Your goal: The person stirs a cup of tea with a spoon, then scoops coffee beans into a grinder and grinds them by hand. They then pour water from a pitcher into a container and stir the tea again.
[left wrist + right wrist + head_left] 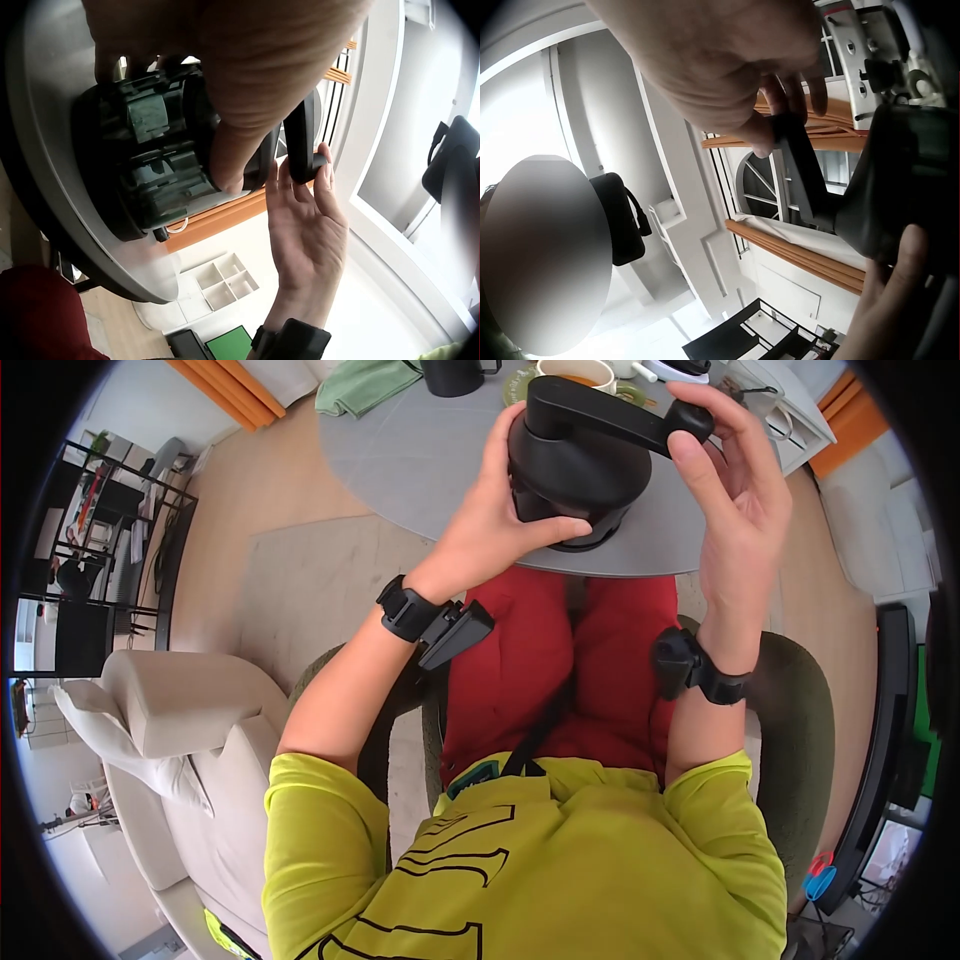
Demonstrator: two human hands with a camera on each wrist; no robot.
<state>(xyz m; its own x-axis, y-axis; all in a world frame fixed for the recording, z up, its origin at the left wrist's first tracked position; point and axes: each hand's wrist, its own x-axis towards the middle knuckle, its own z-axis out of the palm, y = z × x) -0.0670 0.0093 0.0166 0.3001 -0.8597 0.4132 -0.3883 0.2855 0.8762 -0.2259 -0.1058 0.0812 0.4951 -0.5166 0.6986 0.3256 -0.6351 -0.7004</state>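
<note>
A black hand-crank grinder [578, 465] stands near the front edge of the grey table [400, 450]. My left hand [500, 525] grips its body from the left, thumb across the near side. Through the left wrist view, the grinder's lower body [154, 172] looks dark and see-through, with ribbed sections. From the lid a long crank arm [605, 412] reaches to the right. At its end, my right hand [748, 495] pinches the round knob [690, 422] between thumb and fingers. The right wrist view shows these fingers at the end of the crank [802, 165].
Behind the grinder are a cup [578, 372] of brown liquid, a black mug [452, 375] and a green cloth [365, 388]. A white cabinet [800, 425] stands beyond the table at the right. My red-trousered legs [515, 650] are under the table edge.
</note>
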